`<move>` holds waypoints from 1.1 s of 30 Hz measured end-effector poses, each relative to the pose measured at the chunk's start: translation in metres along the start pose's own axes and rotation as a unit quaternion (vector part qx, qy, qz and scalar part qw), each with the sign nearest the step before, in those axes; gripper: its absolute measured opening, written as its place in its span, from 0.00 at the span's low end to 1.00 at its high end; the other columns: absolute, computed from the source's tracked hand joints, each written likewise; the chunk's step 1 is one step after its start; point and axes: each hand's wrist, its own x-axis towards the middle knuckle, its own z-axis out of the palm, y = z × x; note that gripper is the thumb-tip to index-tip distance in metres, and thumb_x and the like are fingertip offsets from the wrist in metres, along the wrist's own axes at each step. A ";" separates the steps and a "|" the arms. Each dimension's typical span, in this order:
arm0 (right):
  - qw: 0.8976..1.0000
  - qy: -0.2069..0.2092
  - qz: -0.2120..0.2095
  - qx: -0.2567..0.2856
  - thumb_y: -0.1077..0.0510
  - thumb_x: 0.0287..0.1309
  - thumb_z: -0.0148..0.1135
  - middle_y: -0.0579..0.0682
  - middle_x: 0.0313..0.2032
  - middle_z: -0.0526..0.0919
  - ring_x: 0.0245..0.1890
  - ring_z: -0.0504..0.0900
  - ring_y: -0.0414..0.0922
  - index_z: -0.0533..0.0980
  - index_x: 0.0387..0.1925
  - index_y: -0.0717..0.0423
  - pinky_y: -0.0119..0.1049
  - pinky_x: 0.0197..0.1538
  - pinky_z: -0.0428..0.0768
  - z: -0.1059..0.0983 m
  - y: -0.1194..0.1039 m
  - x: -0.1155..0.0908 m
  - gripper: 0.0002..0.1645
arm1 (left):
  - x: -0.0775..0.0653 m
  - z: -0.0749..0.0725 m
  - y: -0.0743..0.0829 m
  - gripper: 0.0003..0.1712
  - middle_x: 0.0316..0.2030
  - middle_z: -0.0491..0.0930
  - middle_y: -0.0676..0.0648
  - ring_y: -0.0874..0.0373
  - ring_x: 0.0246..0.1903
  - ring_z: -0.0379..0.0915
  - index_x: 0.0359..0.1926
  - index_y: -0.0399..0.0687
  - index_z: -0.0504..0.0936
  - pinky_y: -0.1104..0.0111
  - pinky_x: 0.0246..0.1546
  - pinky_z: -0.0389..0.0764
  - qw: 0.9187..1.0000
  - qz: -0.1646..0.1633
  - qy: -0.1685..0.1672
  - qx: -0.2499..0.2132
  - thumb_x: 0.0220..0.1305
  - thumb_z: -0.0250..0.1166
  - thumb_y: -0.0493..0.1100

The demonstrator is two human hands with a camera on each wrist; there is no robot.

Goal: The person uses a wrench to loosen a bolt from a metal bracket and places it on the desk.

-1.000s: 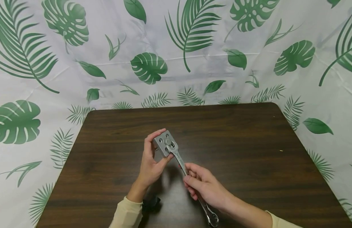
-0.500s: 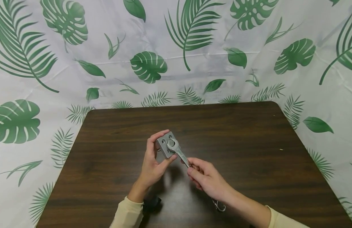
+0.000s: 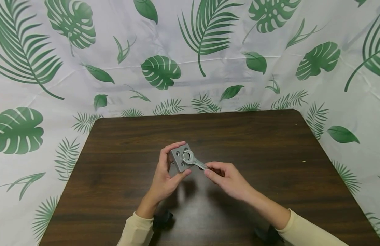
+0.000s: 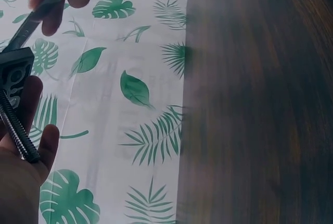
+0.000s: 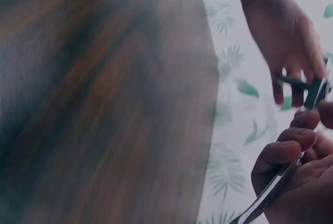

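My left hand (image 3: 164,179) holds a grey metal block (image 3: 179,162) by its edges, fingers along the top and thumb below. Several round holes show in its face. A bolt head (image 3: 187,156) stands out from that face, and the head of a silver wrench (image 3: 196,162) sits around it. In the left wrist view the bolt's threaded shank (image 4: 20,130) sticks out from the block's other side. My right hand (image 3: 228,179) grips the wrench handle, thumb on the near side. The handle (image 5: 270,190) runs on past the palm in the right wrist view.
Both hands are raised over a dark wood-grain table (image 3: 131,136). Behind and beside it hangs a white cloth (image 3: 208,82) with green leaf prints. Dark wrist gear (image 3: 163,218) shows by the left sleeve.
My right hand has moved up and swung the wrench handle counterclockwise, toward level. The block has shifted slightly right in my left hand's hold. The wrench's far end has gone out of sight.
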 end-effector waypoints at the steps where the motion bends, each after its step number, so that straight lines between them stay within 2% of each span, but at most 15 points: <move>1: 1.000 0.001 -0.002 -0.005 0.56 0.67 0.60 0.46 0.24 0.73 0.23 0.69 0.39 0.82 0.45 0.57 0.31 0.25 0.67 -0.002 0.001 0.002 0.11 | 0.000 0.000 0.000 0.45 0.63 0.66 0.30 0.47 0.55 0.71 0.64 0.22 0.55 0.68 0.56 0.70 1.000 -0.001 -0.003 -0.002 0.47 0.69 0.17; 5: 1.000 -0.006 -0.008 -0.020 0.55 0.65 0.62 0.46 0.26 0.77 0.24 0.70 0.41 0.84 0.44 0.55 0.31 0.26 0.68 -0.013 0.005 0.008 0.11 | 0.000 0.001 0.001 0.44 0.62 0.65 0.27 0.47 0.55 0.70 0.64 0.22 0.56 0.68 0.56 0.69 1.000 0.001 -0.018 -0.011 0.48 0.69 0.18; 10: 0.999 -0.026 -0.022 -0.033 0.55 0.63 0.65 0.46 0.30 0.82 0.27 0.73 0.44 0.84 0.43 0.53 0.32 0.28 0.71 -0.026 0.010 0.017 0.10 | 0.001 0.002 0.003 0.43 0.62 0.66 0.29 0.47 0.54 0.72 0.63 0.22 0.56 0.68 0.55 0.70 0.999 0.000 -0.028 -0.015 0.49 0.70 0.20; 13: 0.998 -0.041 -0.033 -0.036 0.55 0.62 0.66 0.47 0.32 0.84 0.28 0.74 0.47 0.85 0.43 0.54 0.33 0.28 0.72 -0.033 0.011 0.024 0.10 | 0.001 0.002 0.003 0.42 0.62 0.67 0.30 0.48 0.54 0.72 0.63 0.22 0.57 0.68 0.54 0.70 0.999 0.000 -0.031 -0.015 0.50 0.70 0.21; 17: 0.995 -0.066 -0.044 -0.053 0.55 0.61 0.67 0.45 0.33 0.85 0.26 0.73 0.46 0.85 0.43 0.54 0.33 0.27 0.71 -0.043 0.011 0.036 0.11 | 0.001 0.002 0.004 0.41 0.62 0.67 0.29 0.49 0.53 0.73 0.63 0.23 0.57 0.68 0.53 0.71 0.999 -0.001 -0.036 -0.018 0.52 0.70 0.23; 21: 0.991 -0.091 -0.058 -0.074 0.53 0.60 0.69 0.42 0.35 0.86 0.26 0.75 0.45 0.86 0.42 0.49 0.34 0.28 0.74 -0.051 0.011 0.046 0.10 | 0.001 0.001 0.004 0.41 0.61 0.66 0.28 0.49 0.53 0.73 0.63 0.23 0.57 0.68 0.53 0.72 0.999 -0.007 -0.040 -0.020 0.52 0.70 0.23; 27: 0.986 -0.127 -0.082 -0.073 0.54 0.60 0.68 0.42 0.35 0.86 0.27 0.76 0.44 0.86 0.42 0.49 0.35 0.29 0.76 -0.058 0.010 0.055 0.09 | 0.001 0.002 0.005 0.41 0.61 0.67 0.29 0.48 0.53 0.73 0.63 0.23 0.57 0.68 0.53 0.71 0.999 -0.013 -0.042 -0.019 0.50 0.69 0.21; 33: 0.984 -0.136 -0.091 -0.071 0.55 0.60 0.68 0.43 0.35 0.87 0.26 0.76 0.43 0.86 0.43 0.51 0.35 0.28 0.75 -0.060 0.012 0.057 0.10 | 0.000 0.001 0.004 0.42 0.61 0.66 0.27 0.49 0.53 0.73 0.63 0.23 0.57 0.68 0.52 0.72 0.999 -0.012 -0.042 -0.023 0.50 0.69 0.21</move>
